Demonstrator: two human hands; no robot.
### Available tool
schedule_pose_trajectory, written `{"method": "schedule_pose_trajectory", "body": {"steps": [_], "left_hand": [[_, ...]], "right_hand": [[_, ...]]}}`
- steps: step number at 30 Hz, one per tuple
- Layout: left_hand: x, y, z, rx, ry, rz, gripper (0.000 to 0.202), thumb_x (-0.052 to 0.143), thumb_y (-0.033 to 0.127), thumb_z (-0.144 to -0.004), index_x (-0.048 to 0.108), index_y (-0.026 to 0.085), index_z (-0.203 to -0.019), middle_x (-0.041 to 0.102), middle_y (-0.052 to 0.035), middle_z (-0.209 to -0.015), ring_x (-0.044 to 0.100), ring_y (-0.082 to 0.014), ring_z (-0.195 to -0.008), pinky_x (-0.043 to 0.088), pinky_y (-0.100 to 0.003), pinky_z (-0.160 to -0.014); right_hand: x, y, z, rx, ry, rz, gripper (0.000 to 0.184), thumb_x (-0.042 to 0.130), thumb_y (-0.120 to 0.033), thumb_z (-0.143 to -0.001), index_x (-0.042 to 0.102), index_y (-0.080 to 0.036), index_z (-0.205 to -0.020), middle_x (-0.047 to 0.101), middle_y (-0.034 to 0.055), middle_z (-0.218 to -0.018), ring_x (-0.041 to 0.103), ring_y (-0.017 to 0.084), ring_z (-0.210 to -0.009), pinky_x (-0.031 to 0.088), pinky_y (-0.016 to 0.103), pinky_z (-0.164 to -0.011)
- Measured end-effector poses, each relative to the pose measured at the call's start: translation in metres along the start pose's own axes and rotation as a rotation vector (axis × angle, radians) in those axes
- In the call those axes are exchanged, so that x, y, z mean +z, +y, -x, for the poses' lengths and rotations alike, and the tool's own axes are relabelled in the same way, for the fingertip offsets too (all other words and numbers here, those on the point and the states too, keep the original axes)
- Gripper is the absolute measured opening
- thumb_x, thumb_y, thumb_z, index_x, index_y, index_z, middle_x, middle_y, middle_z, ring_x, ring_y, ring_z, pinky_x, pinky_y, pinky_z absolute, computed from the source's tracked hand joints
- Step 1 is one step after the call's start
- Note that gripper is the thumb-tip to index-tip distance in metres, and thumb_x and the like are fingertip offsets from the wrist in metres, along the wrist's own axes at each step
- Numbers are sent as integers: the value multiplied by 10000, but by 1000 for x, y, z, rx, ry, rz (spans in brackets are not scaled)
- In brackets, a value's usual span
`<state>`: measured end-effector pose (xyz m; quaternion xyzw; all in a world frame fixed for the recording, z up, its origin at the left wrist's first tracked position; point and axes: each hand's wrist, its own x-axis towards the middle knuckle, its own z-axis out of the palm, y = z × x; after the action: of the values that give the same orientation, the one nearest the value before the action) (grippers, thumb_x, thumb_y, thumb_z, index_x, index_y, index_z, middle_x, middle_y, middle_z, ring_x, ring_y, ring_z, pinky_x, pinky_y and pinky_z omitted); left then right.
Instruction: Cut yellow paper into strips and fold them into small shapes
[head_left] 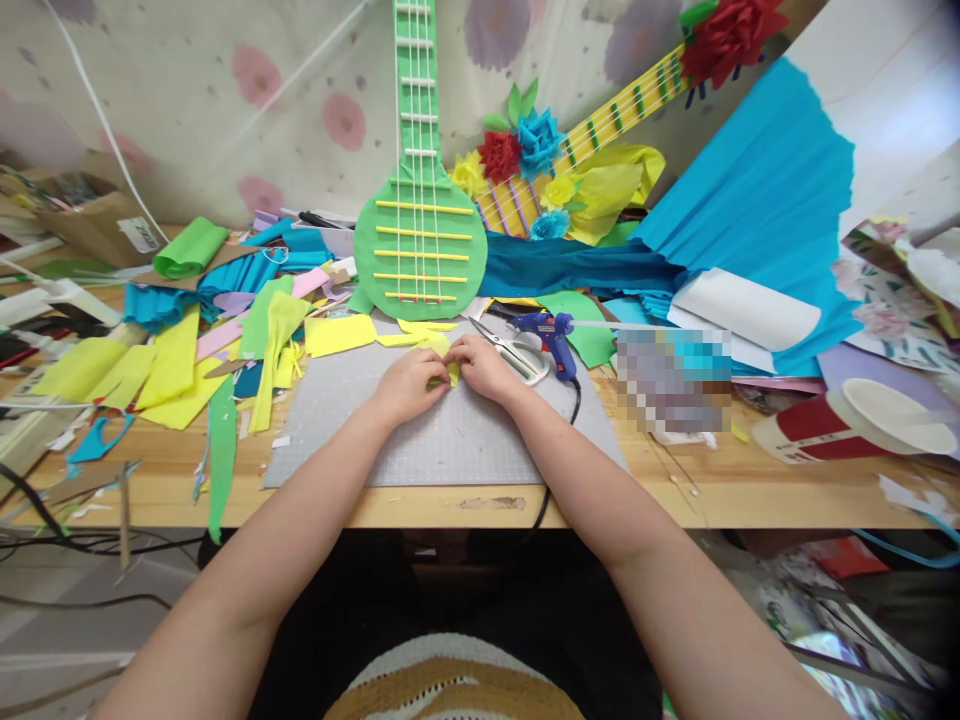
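Note:
Over the grey cutting mat (420,455), my left hand (412,385) and my right hand (480,365) are close together, fingers pinched on a small piece of yellow crepe paper (453,373). My fingers partly hide that piece. Further yellow strips (341,335) lie on the mat just beyond my hands. Right of my right hand rest scissors (517,360) with pale handles, and a blue glue gun (551,340) with a clear stick in its back. Behind the mat stands a green paper-covered lute shape (421,245) with white strings and yellow bars.
Crepe paper scraps (165,370) pile up at the left. A yellow instrument (622,115) with paper flowers leans at the back right, near a large blue crepe sheet (765,200). A red and white paper cup (817,425) lies tipped at the right. The glue gun's cord (576,400) crosses the mat.

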<state>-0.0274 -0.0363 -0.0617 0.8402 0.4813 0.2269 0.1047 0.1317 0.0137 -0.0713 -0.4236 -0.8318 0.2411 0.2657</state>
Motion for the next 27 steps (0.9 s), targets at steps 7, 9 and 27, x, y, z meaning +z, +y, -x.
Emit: {"method": "schedule_pose_trajectory", "body": {"steps": [7,9,27], "left_hand": [[13,2,-5,-238,134,-96,133,551,264,-801,670,205,-795,619,-52,-895,560,-203,-887,429,-318,-742],[15,2,-7,-258,145,-86,124,560,263,-800,669,203,-807,627,-56,-889,559,-212,-905,428,-323,-760],[7,-4,-11,-522,198,93,378,609,202,-705,529,177,-1074,666,-17,-794,583,-207,-886,417,-337,-821]], "right_hand": [[6,10,-4,-5,175,-153,260,389,-35,-680,579,-177,-785,603,22,-828,541,141,-791,425,279,-751],[5,8,-3,12,155,-156,283,380,-15,-653,558,-181,-798,612,8,-791,547,137,-768,422,273,-732],[3,0,0,116,36,-135,133,551,-150,-691,555,-182,-820,624,-6,-743,569,126,-710,442,277,-712]]}}
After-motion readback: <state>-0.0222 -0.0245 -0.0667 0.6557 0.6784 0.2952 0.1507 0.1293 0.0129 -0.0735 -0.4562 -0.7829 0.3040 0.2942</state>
